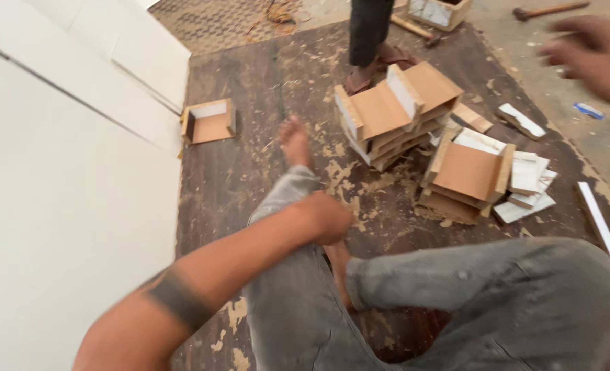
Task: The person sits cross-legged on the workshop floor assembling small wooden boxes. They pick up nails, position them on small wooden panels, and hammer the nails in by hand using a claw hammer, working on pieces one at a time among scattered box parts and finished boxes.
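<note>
Sitting on the dark, worn board floor (250, 89), the person had both hands empty. Their left hand (327, 216) rested curled on the grey-trousered shin (284, 196), fingers folded loosely down, gripping nothing. Their right hand (597, 55) hung in the air at the upper right, blurred, fingers spread and slack; nothing lay in it.

Between the two hands and further out stood the stacks of small U-shaped wooden pieces. The taller stack (391, 113) sat ahead of the bare foot (295, 141); the lower stack (466, 175) leaned just beside it to the right, touching a scatter of white-faced offcuts (528, 182). The right hand was the nearer to both, with the stacks lying below and to its left. Each piece showed a smooth tan face, pale raw plywood edges and white laminate on its side walls.

A single U-shaped piece (209, 121) lay well apart by the white panels (58, 178) on the left. Someone else's leg (368, 31) stood just behind the taller stack. A hammer (549, 9) lay at the top edge, wood chips everywhere.
</note>
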`<action>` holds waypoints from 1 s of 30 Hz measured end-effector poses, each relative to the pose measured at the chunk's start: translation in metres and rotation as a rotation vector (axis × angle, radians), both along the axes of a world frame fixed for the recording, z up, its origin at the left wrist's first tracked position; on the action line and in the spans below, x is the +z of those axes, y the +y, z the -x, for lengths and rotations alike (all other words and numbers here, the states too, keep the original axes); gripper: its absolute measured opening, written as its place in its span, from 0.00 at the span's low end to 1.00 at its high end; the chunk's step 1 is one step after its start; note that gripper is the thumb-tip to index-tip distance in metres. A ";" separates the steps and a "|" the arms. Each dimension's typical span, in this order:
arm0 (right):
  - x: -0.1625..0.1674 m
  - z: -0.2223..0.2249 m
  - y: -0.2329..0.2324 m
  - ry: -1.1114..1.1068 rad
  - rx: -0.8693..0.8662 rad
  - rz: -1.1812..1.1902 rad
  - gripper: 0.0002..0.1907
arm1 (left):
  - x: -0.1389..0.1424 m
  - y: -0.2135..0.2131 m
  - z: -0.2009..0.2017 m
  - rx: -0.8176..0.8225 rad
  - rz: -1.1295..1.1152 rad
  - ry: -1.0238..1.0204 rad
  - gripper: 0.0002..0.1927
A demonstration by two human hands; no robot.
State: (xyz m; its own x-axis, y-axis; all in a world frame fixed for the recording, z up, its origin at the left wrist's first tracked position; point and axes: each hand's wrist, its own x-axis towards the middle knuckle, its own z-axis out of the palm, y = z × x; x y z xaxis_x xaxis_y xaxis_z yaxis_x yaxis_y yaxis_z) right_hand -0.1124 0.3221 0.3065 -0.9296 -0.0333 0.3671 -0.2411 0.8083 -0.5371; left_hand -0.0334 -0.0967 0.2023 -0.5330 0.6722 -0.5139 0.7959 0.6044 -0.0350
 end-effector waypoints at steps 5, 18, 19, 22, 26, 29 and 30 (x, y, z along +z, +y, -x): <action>-0.043 -0.063 -0.015 -0.305 0.046 -0.383 0.29 | -0.018 -0.045 0.014 0.143 -0.188 0.107 0.16; -0.120 -0.208 -0.037 -0.334 -0.112 -0.015 0.28 | -0.076 -0.063 0.080 0.476 -0.208 -0.080 0.21; -0.116 -0.216 -0.044 -0.324 -0.095 -0.032 0.28 | -0.076 -0.061 0.075 0.465 -0.268 -0.120 0.22; -0.110 -0.230 -0.043 -0.293 -0.041 -0.021 0.28 | -0.071 -0.054 0.045 0.426 -0.262 0.034 0.23; -0.123 -0.190 0.019 -0.453 -0.273 0.632 0.32 | -0.039 -0.063 0.016 0.406 -0.393 0.101 0.24; -0.154 -0.139 0.074 -0.559 -0.453 0.704 0.26 | 0.013 -0.083 0.034 0.330 -0.473 -0.291 0.23; -0.166 -0.125 0.086 -0.679 -0.518 0.627 0.26 | 0.026 -0.078 0.042 0.419 -0.445 -0.401 0.24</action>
